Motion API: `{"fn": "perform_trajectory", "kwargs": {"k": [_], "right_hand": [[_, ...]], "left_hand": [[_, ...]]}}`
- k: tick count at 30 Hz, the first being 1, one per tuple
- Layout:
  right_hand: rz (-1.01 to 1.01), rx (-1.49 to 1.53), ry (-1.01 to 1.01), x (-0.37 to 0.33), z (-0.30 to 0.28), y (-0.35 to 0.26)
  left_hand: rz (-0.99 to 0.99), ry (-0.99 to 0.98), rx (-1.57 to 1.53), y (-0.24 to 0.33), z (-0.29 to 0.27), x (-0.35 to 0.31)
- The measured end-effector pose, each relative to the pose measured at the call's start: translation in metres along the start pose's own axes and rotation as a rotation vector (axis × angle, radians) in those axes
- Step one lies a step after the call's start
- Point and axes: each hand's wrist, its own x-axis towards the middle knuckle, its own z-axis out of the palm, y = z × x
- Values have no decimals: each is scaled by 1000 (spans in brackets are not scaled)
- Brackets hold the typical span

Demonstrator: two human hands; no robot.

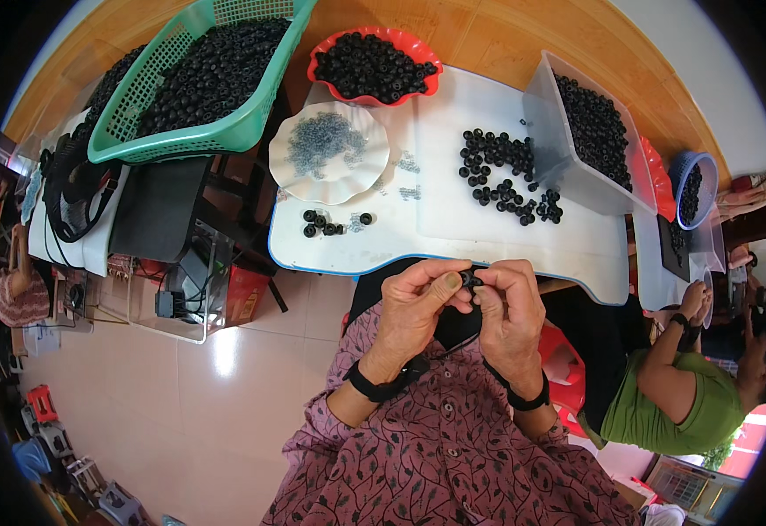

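Note:
A small round black part (469, 279) is pinched between the fingertips of my left hand (422, 298) and my right hand (510, 307), just past the table's near edge. Both hands are closed on it, thumbs facing each other. Beyond them on the white table (356, 245) lie loose black parts (497, 158) at the right and a few more black parts (321, 224) at the left. A scalloped white plate (286, 167) bears a heap of small clear rings (323, 140). Several clear rings (409, 165) also lie on the table beside the plate.
A red bowl (431, 83) and a green basket (251, 123), both full of black parts, stand at the back and left. A clear plastic bin (567, 171) of black parts sits at the right. A person in a green shirt (690, 399) works at the far right.

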Motion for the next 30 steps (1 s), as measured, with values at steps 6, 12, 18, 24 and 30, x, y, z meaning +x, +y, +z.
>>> {"fn": "perform_trajectory", "kwargs": {"k": [6, 12, 18, 24, 30], "right_hand": [[-29, -20, -25, 2, -1, 0], [-80, -64, -82, 6, -2, 0], [-127, -92, -118, 10, -1, 3], [-131, -118, -142, 12, 0, 6], [-157, -190, -172, 11, 1, 4]], "left_hand": [[16, 14, 17, -1, -1, 1], [19, 7, 84, 0, -6, 1], [-17, 25, 185, 6, -4, -1], [-24, 69, 202, 6, 1, -5], [-18, 62, 254, 4, -3, -3]]}}
